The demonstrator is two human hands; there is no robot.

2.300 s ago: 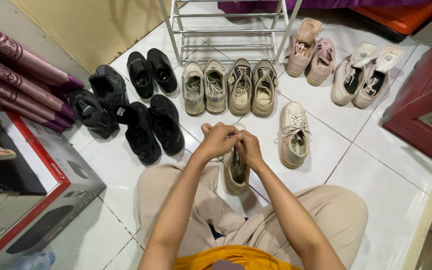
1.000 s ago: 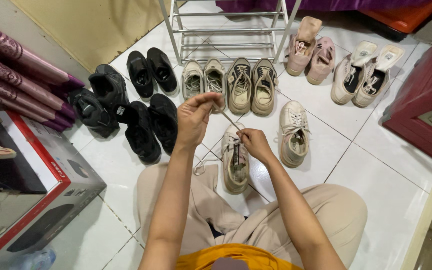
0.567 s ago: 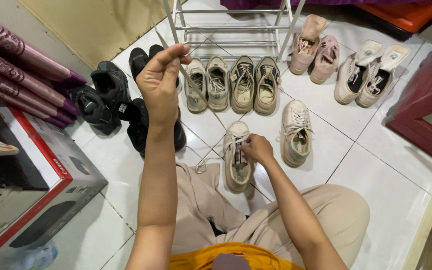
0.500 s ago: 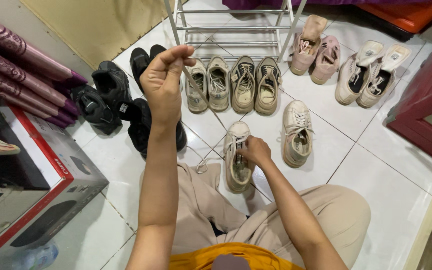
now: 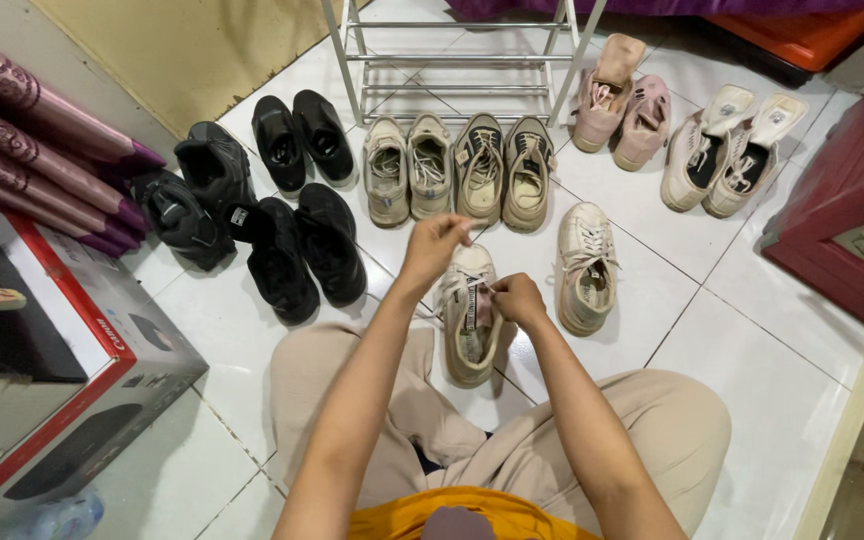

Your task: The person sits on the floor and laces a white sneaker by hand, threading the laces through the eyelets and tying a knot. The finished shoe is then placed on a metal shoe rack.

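Observation:
A beige sneaker stands on the white tiled floor in front of my crossed legs, toe pointing away. My left hand is just above its toe, fingers pinched on the shoelace. My right hand rests on the shoe's right side by the eyelets, gripping it. The matching beige sneaker lies to the right, laced.
Rows of shoes sit beyond: black pairs at left, beige pairs in the middle, pink and white pairs at right. A metal shoe rack stands behind them. A cardboard box and rolled mats fill the left; red furniture at right.
My left hand pulled the lace high up and to the left, then came back down to the shoe's toe. My right hand stayed on the shoe.

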